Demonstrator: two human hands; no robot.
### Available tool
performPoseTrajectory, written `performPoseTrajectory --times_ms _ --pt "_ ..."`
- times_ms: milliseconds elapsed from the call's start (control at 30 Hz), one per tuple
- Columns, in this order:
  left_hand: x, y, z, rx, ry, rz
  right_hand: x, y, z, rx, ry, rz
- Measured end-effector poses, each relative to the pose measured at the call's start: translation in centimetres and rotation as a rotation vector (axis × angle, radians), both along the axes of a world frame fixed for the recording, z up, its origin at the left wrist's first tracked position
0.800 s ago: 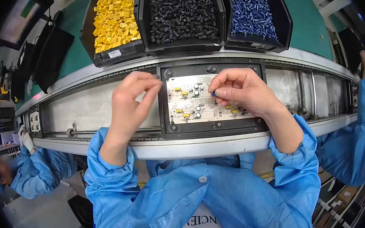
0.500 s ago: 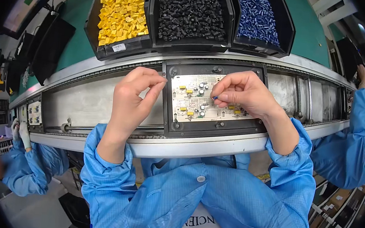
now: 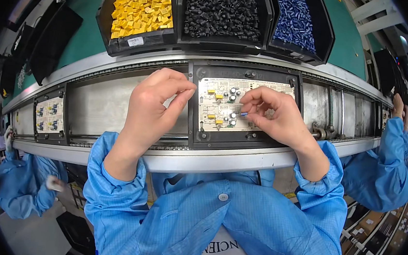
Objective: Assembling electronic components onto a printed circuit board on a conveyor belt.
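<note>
A pale circuit board with yellow block parts and several small round capacitors lies in a black carrier frame. Over its right half is my right hand, thumb and index fingertip apart. A small blue capacitor sits at the board, touching the tip of that thumb. My left hand hovers at the carrier's left edge, thumb and index fingertips pinched together. Whatever it may hold is too small to make out. My right hand hides part of the board.
Black bins of yellow block parts, black capacitors and blue capacitors stand behind the conveyor rail. Another loaded carrier is on the line to the left. People in blue smocks work at left and right.
My right thumb and index finger have parted around the blue capacitor they were pinching. My left hand stays pinched. The left co-worker's hand has moved away from the line.
</note>
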State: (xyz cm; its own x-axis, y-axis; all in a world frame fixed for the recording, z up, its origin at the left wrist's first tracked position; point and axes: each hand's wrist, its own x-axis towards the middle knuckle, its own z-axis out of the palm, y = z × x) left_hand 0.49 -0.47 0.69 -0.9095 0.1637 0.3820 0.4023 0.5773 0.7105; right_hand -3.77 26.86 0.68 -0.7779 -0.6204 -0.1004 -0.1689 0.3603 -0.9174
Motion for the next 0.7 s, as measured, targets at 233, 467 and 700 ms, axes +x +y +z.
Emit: performPoseTrajectory --times_ms 233,467,700 --pt "0.09 0.15 -0.01 -0.034 0.013 -0.018 0.63 -0.22 -0.66 0.178 0.298 0.035" --pt "0.14 0.41 -0.13 -0.052 -0.009 -0.030 0.90 0.01 -1.04 0.238 0.413 0.098" --pt "0.16 0.41 -0.27 -0.067 -0.016 -0.041 0.90 0.13 -0.96 0.257 0.433 0.110"
